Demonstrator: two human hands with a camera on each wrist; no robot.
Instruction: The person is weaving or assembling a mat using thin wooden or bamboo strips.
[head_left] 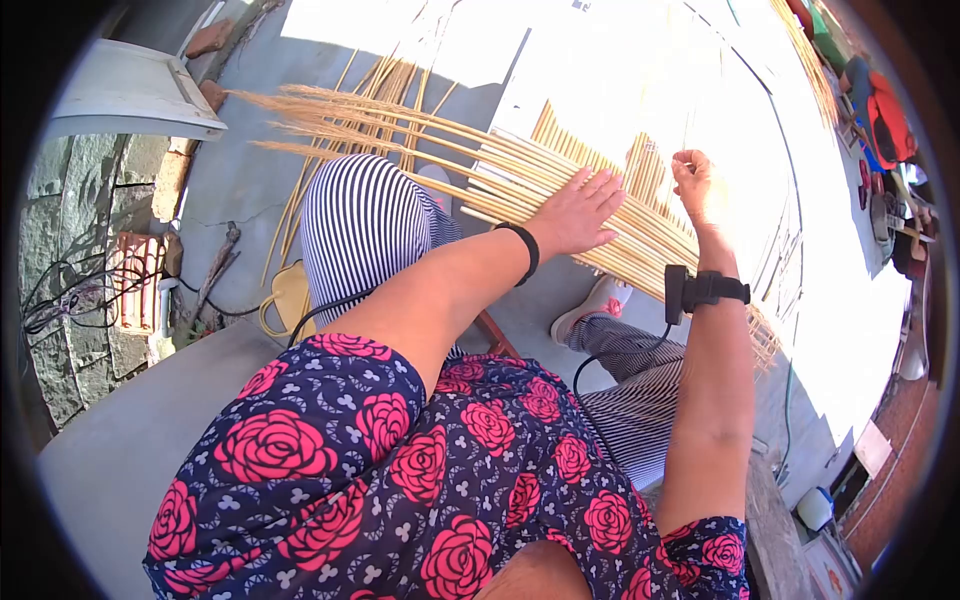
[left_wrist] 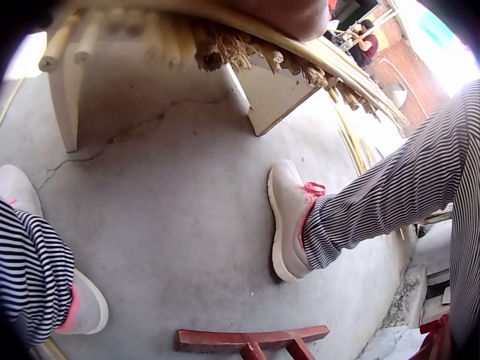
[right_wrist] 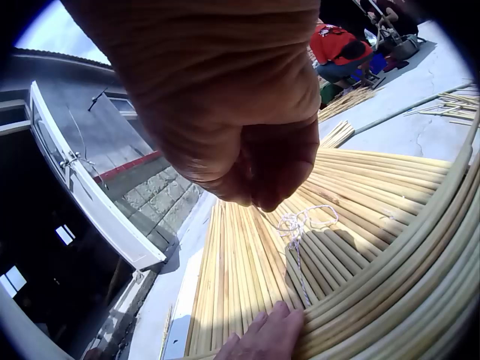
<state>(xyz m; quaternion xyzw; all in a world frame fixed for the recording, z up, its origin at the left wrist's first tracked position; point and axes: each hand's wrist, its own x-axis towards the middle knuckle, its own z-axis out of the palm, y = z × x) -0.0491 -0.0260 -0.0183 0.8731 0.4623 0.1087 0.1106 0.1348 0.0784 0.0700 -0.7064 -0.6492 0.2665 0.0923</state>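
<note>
Long straw-coloured stalks (head_left: 500, 157) lie side by side as a mat, some with feathery heads toward the left. My left hand (head_left: 580, 212) presses down on them with its fingers straight and spread; in the right wrist view this left hand (right_wrist: 266, 337) rests near the mat's front. Farther right, my right hand (head_left: 703, 190) is raised above the mat, thumb and curled fingertips pinched together. A thin white cord (right_wrist: 300, 223) lies in loops over the stalks right at those fingertips, and I take it to be pinched there, though the grip itself is mostly hidden.
A white board (left_wrist: 270, 97) stands under the stalks. Below are my shoes (left_wrist: 289, 217) and a red wooden stool (left_wrist: 251, 339). More loose stalks (head_left: 390, 100) lie behind my left knee. A person in red (right_wrist: 337, 46) bends down farther off.
</note>
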